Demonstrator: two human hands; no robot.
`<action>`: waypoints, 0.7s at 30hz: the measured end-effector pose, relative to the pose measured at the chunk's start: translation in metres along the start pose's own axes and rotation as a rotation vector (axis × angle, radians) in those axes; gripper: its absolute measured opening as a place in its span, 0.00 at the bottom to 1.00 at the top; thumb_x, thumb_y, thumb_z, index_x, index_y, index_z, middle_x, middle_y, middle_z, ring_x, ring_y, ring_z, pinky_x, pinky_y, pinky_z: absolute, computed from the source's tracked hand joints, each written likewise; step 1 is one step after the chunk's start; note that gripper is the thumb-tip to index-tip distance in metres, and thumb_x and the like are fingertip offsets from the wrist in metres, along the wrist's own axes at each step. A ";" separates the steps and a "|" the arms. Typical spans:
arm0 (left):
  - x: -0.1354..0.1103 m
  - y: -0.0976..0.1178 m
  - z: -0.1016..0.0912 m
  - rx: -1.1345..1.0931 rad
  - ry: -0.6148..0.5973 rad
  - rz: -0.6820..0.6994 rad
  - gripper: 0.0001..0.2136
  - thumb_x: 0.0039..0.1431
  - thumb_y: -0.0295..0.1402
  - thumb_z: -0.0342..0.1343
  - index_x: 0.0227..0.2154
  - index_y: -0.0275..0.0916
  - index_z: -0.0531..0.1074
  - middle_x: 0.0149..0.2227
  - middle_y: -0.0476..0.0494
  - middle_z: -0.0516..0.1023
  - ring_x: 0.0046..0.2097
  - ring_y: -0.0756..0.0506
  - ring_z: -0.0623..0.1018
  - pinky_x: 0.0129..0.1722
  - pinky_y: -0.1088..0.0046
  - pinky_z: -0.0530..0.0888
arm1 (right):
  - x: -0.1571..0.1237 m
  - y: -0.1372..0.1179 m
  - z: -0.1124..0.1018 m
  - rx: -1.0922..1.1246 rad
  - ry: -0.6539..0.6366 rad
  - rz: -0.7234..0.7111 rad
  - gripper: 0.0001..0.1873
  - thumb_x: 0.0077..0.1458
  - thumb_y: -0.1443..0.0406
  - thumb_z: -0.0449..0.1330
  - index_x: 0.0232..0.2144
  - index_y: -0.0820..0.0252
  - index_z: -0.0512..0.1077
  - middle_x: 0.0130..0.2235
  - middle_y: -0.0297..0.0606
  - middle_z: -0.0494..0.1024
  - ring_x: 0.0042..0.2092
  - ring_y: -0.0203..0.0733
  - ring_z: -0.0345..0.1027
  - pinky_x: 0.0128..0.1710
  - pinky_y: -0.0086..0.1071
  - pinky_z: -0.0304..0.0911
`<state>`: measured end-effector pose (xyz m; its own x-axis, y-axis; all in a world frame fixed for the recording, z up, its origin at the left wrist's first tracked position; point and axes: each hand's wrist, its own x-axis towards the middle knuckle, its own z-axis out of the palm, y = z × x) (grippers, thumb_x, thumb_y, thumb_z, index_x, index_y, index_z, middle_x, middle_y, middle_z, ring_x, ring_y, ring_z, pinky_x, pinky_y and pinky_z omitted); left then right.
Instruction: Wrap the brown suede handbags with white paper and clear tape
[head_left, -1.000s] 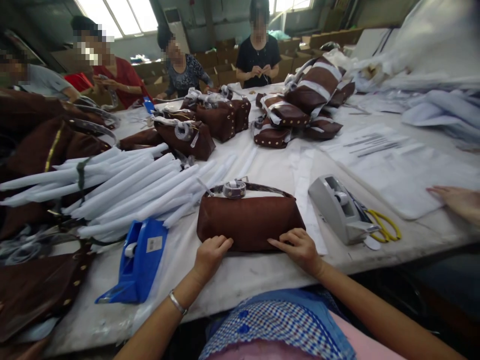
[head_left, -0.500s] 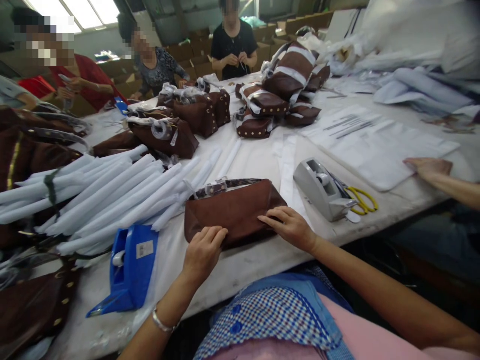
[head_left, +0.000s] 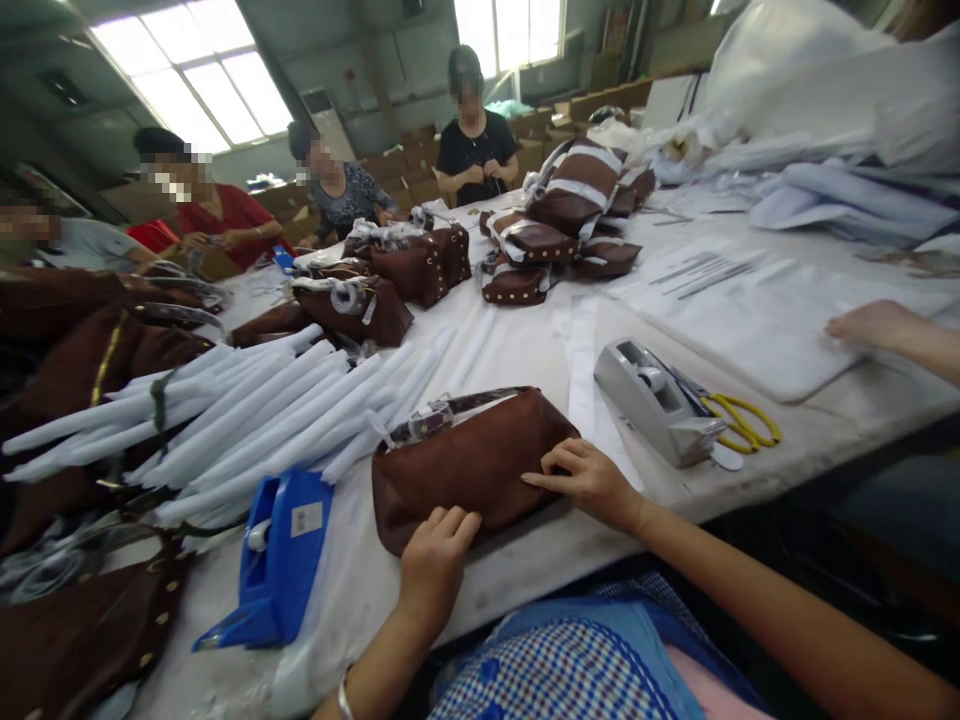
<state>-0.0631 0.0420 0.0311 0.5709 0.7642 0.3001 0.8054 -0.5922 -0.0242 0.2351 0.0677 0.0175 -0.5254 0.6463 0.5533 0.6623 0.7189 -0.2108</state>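
Note:
A brown leather handbag [head_left: 465, 465] lies on its side at the table's near edge, with its clear-wrapped strap [head_left: 427, 420] along the far side. My left hand [head_left: 439, 560] is closed over the bag's near edge, fingers bent on the leather and thumb hidden. Toward the bag's right end my right hand [head_left: 589, 485] grips the leather, index finger lying along the surface and the other fingers curled. Left of the bag stands a blue tape dispenser [head_left: 281, 560]. A grey tape dispenser [head_left: 652, 400] sits to its right, beside yellow-handled scissors [head_left: 750, 422].
White paper rolls [head_left: 255, 430] are heaped at left, near more brown bags [head_left: 90, 620]. Wrapped handbags [head_left: 577, 190] are stacked farther back. At right a co-worker's hand [head_left: 874, 325] rests by flat white sheets [head_left: 787, 350]. Several people stand across the table.
The camera view has tilted up, so the table appears lower and more windows show. Both my hands stay on the handbag, with only slight finger shifts.

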 end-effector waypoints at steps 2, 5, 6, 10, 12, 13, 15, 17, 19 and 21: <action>-0.005 0.008 0.003 0.004 0.008 -0.053 0.12 0.60 0.20 0.54 0.39 0.45 0.73 0.31 0.52 0.74 0.36 0.46 0.72 0.34 0.68 0.66 | 0.014 -0.012 -0.021 0.077 -0.094 0.032 0.24 0.58 0.72 0.57 0.54 0.46 0.74 0.39 0.37 0.77 0.41 0.41 0.68 0.43 0.38 0.66; -0.007 0.013 0.012 0.024 0.026 -0.083 0.10 0.60 0.21 0.55 0.38 0.45 0.73 0.30 0.50 0.74 0.35 0.45 0.71 0.34 0.66 0.66 | 0.041 -0.034 -0.046 0.180 -0.166 0.067 0.23 0.58 0.67 0.59 0.55 0.48 0.73 0.45 0.37 0.80 0.45 0.43 0.72 0.52 0.41 0.67; -0.008 0.013 0.015 0.024 0.033 -0.089 0.10 0.60 0.21 0.55 0.38 0.45 0.73 0.30 0.50 0.74 0.35 0.44 0.71 0.34 0.65 0.66 | 0.049 -0.039 -0.049 0.160 -0.117 0.086 0.23 0.60 0.65 0.58 0.57 0.48 0.71 0.48 0.37 0.80 0.48 0.44 0.73 0.56 0.43 0.65; -0.012 0.015 0.024 -0.007 0.073 -0.121 0.10 0.60 0.22 0.55 0.38 0.45 0.73 0.30 0.49 0.75 0.35 0.44 0.72 0.34 0.65 0.66 | 0.063 -0.035 -0.018 -0.117 0.072 0.234 0.32 0.64 0.58 0.55 0.68 0.54 0.56 0.65 0.45 0.65 0.66 0.57 0.57 0.65 0.57 0.51; -0.015 0.017 0.022 -0.046 0.085 -0.141 0.11 0.59 0.21 0.54 0.38 0.45 0.74 0.30 0.48 0.76 0.34 0.44 0.73 0.34 0.65 0.66 | 0.056 -0.023 0.011 -0.202 0.051 0.256 0.36 0.64 0.56 0.56 0.69 0.58 0.52 0.70 0.49 0.55 0.70 0.60 0.47 0.66 0.60 0.48; -0.016 0.018 0.018 -0.079 0.077 -0.158 0.12 0.57 0.21 0.55 0.38 0.45 0.74 0.30 0.48 0.76 0.35 0.44 0.74 0.34 0.65 0.67 | 0.051 -0.017 0.024 -0.224 0.023 0.256 0.36 0.64 0.56 0.56 0.69 0.59 0.52 0.71 0.50 0.52 0.71 0.60 0.44 0.66 0.61 0.47; -0.012 0.019 0.003 -0.189 0.014 -0.191 0.10 0.54 0.22 0.57 0.35 0.45 0.74 0.30 0.48 0.78 0.35 0.44 0.75 0.34 0.66 0.68 | 0.042 -0.009 0.041 -0.245 -0.022 0.264 0.37 0.64 0.56 0.56 0.69 0.60 0.51 0.72 0.50 0.48 0.72 0.60 0.40 0.67 0.60 0.46; -0.002 0.018 -0.015 -0.336 -0.066 -0.189 0.07 0.54 0.27 0.58 0.34 0.46 0.74 0.32 0.49 0.79 0.36 0.44 0.77 0.34 0.67 0.71 | 0.036 -0.005 0.049 -0.254 -0.037 0.270 0.37 0.64 0.55 0.56 0.70 0.60 0.50 0.72 0.49 0.46 0.72 0.59 0.38 0.67 0.60 0.46; 0.014 0.014 -0.028 -0.409 -0.043 -0.169 0.08 0.59 0.32 0.57 0.41 0.48 0.76 0.40 0.48 0.81 0.42 0.45 0.79 0.39 0.68 0.75 | 0.035 -0.006 0.050 -0.258 -0.026 0.269 0.37 0.64 0.56 0.55 0.70 0.60 0.49 0.72 0.50 0.46 0.72 0.58 0.38 0.67 0.59 0.46; 0.030 0.009 -0.028 -0.320 0.074 -0.148 0.16 0.64 0.36 0.53 0.54 0.47 0.72 0.55 0.43 0.77 0.55 0.42 0.76 0.53 0.63 0.73 | 0.036 -0.007 0.047 -0.263 -0.008 0.276 0.37 0.65 0.56 0.55 0.70 0.61 0.48 0.72 0.51 0.47 0.72 0.58 0.38 0.67 0.59 0.47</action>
<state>-0.0437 0.0525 0.0668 0.4299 0.8339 0.3462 0.7811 -0.5358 0.3207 0.1862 0.0978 0.0012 -0.3116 0.8092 0.4982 0.8933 0.4282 -0.1369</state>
